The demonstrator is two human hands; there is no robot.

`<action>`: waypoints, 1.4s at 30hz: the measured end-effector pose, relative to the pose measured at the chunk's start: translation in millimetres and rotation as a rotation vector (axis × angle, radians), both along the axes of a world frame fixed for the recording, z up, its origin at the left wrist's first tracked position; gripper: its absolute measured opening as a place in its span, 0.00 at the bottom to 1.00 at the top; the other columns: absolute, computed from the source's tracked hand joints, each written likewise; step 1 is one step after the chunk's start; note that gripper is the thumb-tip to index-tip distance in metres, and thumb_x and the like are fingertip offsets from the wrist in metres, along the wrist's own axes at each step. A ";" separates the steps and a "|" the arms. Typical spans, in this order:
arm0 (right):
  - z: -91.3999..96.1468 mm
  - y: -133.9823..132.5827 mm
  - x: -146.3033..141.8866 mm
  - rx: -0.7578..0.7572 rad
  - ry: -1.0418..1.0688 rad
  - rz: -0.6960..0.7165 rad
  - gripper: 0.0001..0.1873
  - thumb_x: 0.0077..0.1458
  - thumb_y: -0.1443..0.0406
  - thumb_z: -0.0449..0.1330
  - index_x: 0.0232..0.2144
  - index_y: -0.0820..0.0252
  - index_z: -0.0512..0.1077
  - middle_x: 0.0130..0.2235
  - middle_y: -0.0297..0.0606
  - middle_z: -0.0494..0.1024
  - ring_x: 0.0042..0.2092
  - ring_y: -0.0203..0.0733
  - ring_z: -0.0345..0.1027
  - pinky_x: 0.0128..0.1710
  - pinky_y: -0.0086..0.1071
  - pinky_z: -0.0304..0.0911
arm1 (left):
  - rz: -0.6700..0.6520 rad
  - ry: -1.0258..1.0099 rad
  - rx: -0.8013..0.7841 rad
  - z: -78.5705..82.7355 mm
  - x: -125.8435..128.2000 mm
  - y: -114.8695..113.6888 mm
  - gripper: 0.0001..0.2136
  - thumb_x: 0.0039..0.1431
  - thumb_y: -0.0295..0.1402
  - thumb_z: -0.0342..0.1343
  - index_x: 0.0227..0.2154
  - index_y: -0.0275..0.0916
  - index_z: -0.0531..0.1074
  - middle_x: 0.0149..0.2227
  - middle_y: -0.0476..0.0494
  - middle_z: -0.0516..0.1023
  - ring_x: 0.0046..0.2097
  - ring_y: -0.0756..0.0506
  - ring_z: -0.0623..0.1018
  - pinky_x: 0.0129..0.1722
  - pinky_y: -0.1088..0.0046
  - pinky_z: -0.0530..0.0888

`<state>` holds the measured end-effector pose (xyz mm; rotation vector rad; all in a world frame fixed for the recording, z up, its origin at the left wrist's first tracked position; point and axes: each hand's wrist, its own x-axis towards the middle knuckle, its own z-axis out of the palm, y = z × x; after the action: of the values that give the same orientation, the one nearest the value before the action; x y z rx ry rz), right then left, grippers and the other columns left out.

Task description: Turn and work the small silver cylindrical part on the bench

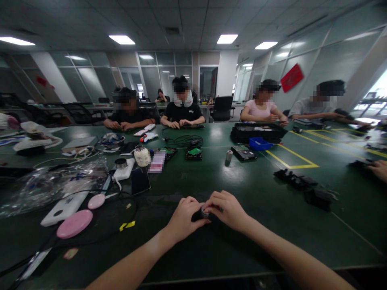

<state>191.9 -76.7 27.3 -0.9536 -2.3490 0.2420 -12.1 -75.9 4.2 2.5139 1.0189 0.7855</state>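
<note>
My left hand [184, 217] and my right hand [228, 209] meet near the front edge of a dark green table [248, 189]. Both are closed around a small dark object with a round metallic end [204, 212], held between them just above the table. Most of that object is hidden by my fingers, so I cannot name it. A dark mat or cloth lies under my hands.
Left of me lie a black phone [140, 180], a white power bank [65, 205], pink round items [74, 224], cables and plastic bags [45, 181]. Circuit boards [194, 153], a blue bin [260, 143] and black parts [294, 178] lie further out. Several people sit opposite; another person's hand [378, 169] shows at right.
</note>
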 end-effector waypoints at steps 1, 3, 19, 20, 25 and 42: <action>-0.8 0.2 0.2 0.013 0.002 0.005 0.06 0.61 0.64 0.59 0.34 0.57 0.76 0.35 0.36 0.78 0.35 0.38 0.69 0.36 0.32 0.55 | 0.000 0.000 -0.002 0.1 0.0 0.1 0.10 0.54 0.39 0.65 0.35 0.40 0.74 0.35 0.49 0.77 0.41 0.43 0.72 0.41 0.67 0.64; -2.4 1.0 0.5 0.026 0.007 0.012 0.07 0.62 0.63 0.58 0.34 0.57 0.75 0.35 0.36 0.78 0.35 0.38 0.68 0.36 0.32 0.55 | 0.000 0.002 -0.005 0.5 -0.1 0.1 0.10 0.54 0.39 0.64 0.35 0.40 0.74 0.35 0.48 0.77 0.41 0.43 0.72 0.42 0.66 0.65; 2.6 2.9 7.5 0.034 -0.028 -0.009 0.07 0.58 0.58 0.62 0.35 0.53 0.77 0.35 0.34 0.74 0.35 0.36 0.67 0.35 0.31 0.55 | -0.013 0.008 -0.018 1.2 -0.8 0.2 0.12 0.55 0.40 0.64 0.40 0.43 0.74 0.37 0.48 0.78 0.43 0.42 0.71 0.43 0.66 0.64; 4.2 2.5 7.9 0.020 -0.033 -0.003 0.07 0.58 0.58 0.61 0.36 0.53 0.77 0.35 0.34 0.74 0.35 0.37 0.68 0.35 0.31 0.55 | -0.014 0.010 -0.016 0.9 -0.8 0.2 0.12 0.55 0.41 0.63 0.40 0.43 0.74 0.37 0.48 0.78 0.43 0.42 0.72 0.43 0.66 0.64; 7.1 4.4 11.6 -0.001 -0.051 0.002 0.07 0.59 0.60 0.61 0.36 0.54 0.77 0.36 0.35 0.75 0.36 0.37 0.69 0.36 0.31 0.56 | -0.006 0.014 -0.011 0.0 -1.0 0.5 0.15 0.55 0.43 0.62 0.42 0.43 0.75 0.38 0.46 0.78 0.43 0.42 0.72 0.44 0.65 0.65; 5.3 4.6 11.4 0.027 -0.007 0.005 0.06 0.61 0.63 0.59 0.35 0.56 0.76 0.35 0.36 0.76 0.35 0.37 0.69 0.35 0.31 0.56 | -0.005 0.036 -0.020 2.2 -2.2 0.2 0.14 0.55 0.41 0.63 0.43 0.43 0.74 0.39 0.48 0.78 0.43 0.42 0.71 0.42 0.66 0.64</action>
<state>203.3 -72.1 32.6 -0.9372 -2.3552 0.2085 -14.4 -75.6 6.3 2.5217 1.0260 0.7276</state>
